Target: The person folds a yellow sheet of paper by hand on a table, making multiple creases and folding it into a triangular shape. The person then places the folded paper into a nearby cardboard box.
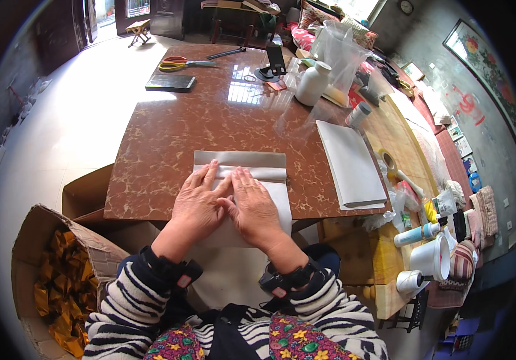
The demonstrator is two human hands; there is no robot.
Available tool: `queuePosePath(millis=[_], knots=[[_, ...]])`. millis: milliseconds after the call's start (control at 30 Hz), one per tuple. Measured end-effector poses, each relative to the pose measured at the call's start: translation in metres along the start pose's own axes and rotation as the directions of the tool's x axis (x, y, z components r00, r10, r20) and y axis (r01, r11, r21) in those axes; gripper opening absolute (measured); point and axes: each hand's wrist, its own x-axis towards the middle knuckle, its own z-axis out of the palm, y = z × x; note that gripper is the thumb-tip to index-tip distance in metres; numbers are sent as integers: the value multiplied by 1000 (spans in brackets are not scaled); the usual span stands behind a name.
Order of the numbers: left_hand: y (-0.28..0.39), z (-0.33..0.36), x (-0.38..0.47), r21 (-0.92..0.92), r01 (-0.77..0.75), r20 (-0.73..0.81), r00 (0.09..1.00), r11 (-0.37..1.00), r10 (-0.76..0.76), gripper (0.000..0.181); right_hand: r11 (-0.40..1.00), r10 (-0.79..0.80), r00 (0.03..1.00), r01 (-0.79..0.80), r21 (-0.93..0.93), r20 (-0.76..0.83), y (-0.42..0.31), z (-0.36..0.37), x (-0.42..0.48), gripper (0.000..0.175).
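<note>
A sheet of pale paper (258, 158) lies at the near edge of the brown marbled table, with folds across its far part and its near end hanging over the edge. My left hand (200, 195) presses flat on its left side, fingers on the folded strip. Beside it, my right hand (253, 204) lies palm down on the same strip, the thumbs touching or nearly so. Neither hand grips anything. To the right rests a stack of similar pale paper (352, 166).
Scissors (186, 64), a phone (170, 83), a phone stand (276, 63) and a white bottle (313, 84) stand or lie farther back. At lower left is a cardboard box (78, 243) of folded golden pieces (66, 288). A wooden bench (386, 279) at right holds a white bucket (428, 258) and tape (387, 159).
</note>
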Motion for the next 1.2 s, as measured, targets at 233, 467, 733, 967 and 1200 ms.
queuePosePath(millis=[233, 467, 733, 967, 1200], knots=[[-3, -10, -6, -8, 41, 11, 999, 999, -41, 70, 985, 49, 999, -46, -168, 16, 40, -25, -16, 71], [-3, -16, -9, -43, 101, 67, 993, 994, -98, 71, 971, 108, 994, -105, -216, 3, 64, -34, -28, 72], [-3, -20, -8, -17, 74, 104, 992, 997, -72, 63, 949, -52, 983, -5, -315, -173, 64, -76, -56, 73], [-1, -16, -6, -64, 68, 55, 996, 996, -65, 61, 885, -388, 914, 405, -227, 117, 28, -67, -89, 58], [-1, -21, -1, -134, 10, 31, 1000, 991, -5, 55, 898, -424, 905, 416, -141, -30, 29, -72, -78, 30]])
